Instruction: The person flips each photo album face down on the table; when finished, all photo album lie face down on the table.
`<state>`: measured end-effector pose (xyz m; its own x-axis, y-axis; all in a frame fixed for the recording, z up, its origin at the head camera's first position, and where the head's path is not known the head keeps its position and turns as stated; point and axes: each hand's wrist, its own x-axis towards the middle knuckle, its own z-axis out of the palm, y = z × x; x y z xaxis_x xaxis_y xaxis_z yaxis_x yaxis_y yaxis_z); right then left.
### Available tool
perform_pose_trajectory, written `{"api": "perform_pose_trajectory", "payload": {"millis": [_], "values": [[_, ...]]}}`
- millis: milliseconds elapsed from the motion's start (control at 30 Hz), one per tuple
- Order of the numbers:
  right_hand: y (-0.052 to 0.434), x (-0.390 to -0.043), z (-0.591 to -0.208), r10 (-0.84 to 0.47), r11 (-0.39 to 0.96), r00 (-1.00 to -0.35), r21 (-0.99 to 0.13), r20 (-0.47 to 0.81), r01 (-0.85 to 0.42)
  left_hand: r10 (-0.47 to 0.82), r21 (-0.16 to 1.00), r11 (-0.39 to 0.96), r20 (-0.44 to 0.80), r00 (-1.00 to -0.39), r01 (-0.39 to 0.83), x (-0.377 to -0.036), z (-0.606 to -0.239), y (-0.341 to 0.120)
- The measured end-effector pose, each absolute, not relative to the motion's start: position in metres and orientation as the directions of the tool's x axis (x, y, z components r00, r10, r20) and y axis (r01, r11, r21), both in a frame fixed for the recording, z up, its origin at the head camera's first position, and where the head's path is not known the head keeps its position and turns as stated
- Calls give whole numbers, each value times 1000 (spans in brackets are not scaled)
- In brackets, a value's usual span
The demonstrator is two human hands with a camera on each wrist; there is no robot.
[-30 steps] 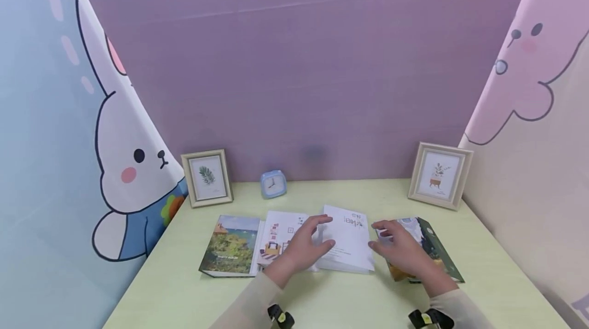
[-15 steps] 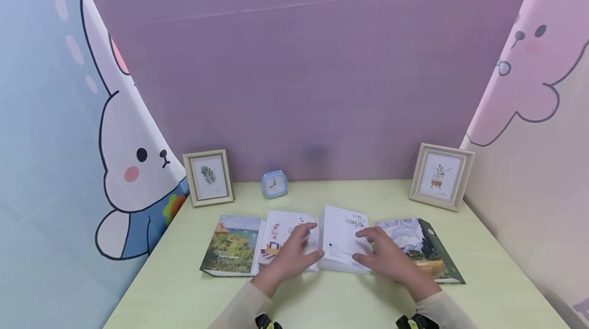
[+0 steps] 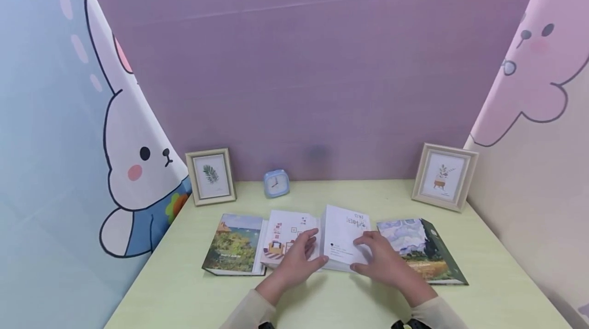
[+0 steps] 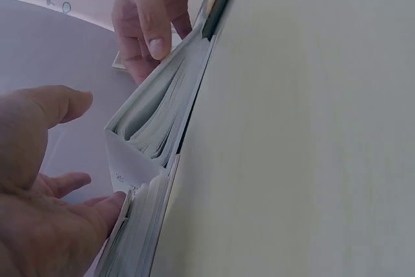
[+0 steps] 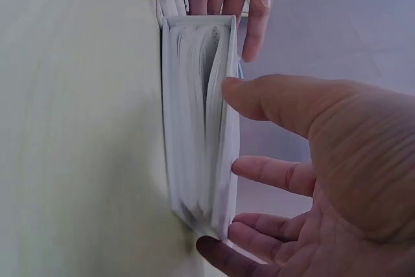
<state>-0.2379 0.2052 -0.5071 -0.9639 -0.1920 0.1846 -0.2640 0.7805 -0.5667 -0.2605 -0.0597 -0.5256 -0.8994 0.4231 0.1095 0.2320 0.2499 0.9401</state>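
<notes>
Two white albums lie side by side mid-table. My left hand (image 3: pixel 298 260) is over the left one, the illustrated white album (image 3: pixel 282 232), fingers loosely bent, and in the left wrist view its fingertips meet that album's cover. On the white album with printed lettering (image 3: pixel 342 237), my right hand (image 3: pixel 379 260) rests its fingertips. In the right wrist view, the right thumb (image 5: pixel 259 95) touches the edge of this thick album's top cover, and the other fingers lie spread along it. Neither hand wraps around an album. The lettered album's pages fan slightly under its cover.
A landscape-covered photo album (image 3: pixel 234 244) lies at the left, and a painting-covered album (image 3: pixel 418 250) at the right. Behind them stand a leaf picture frame (image 3: pixel 211 177), a blue clock (image 3: pixel 276 183) and a plant picture frame (image 3: pixel 445 177), near the purple back wall (image 3: pixel 299 73).
My right hand has moved left from the painting-covered album onto the lettered white album. My left hand has shifted slightly left and toward me. The albums stay in place.
</notes>
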Motion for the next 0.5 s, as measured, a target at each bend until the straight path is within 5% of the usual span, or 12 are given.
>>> {"api": "perform_pose_trajectory", "payload": {"millis": [500], "values": [[215,-234,-514,-160,757,-975,-615,152,-220,398,928,267,140,-907,260,-255,-530,-53]]}}
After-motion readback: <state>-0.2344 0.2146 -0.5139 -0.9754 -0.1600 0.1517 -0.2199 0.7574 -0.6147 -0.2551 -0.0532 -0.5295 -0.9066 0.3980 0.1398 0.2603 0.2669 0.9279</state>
